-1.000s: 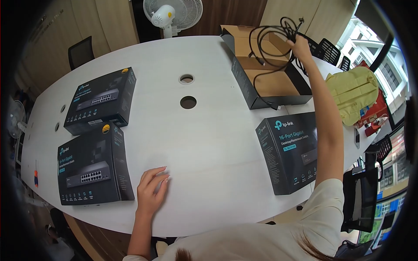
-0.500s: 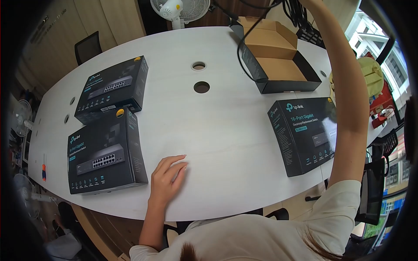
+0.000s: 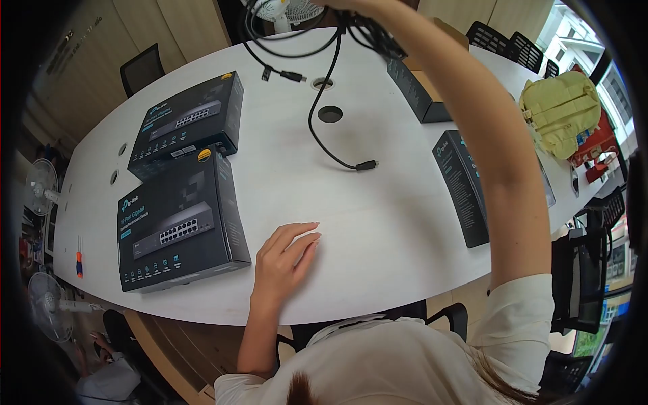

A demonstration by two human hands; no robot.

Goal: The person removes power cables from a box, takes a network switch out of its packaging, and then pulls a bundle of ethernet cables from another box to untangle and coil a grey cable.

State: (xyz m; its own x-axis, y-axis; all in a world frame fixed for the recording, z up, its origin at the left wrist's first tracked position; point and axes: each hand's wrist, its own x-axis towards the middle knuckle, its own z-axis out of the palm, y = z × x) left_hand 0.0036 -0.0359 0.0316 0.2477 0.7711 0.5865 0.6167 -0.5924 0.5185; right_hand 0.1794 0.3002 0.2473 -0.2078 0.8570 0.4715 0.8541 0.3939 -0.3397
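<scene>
My right hand [image 3: 351,5], partly cut off by the top edge, holds a looped bundle of black cable [image 3: 378,40] in the air. Two ends with dark plugs hang down from it, one plug [image 3: 366,165] low over the middle of the table and another [image 3: 291,76] further back. On the white table [image 3: 378,250] lies my left hand [image 3: 285,255], open and holding nothing, fingers lightly bent. Close to its left is a black tp-link switch box [image 3: 179,226], with a second such box [image 3: 192,121] behind it.
My right arm partly covers another tp-link box [image 3: 462,189] and an opened black carton [image 3: 418,91]. A yellow-green backpack [image 3: 563,111] sits at the right. A screwdriver [image 3: 79,264] lies at the left edge. Round holes [image 3: 330,114] pierce the tabletop. A person [image 3: 111,371] is at lower left.
My right hand has brought the cable bundle left from above the opened carton, and its plug ends now hang in view. My left hand stays on the table; the view has shifted slightly.
</scene>
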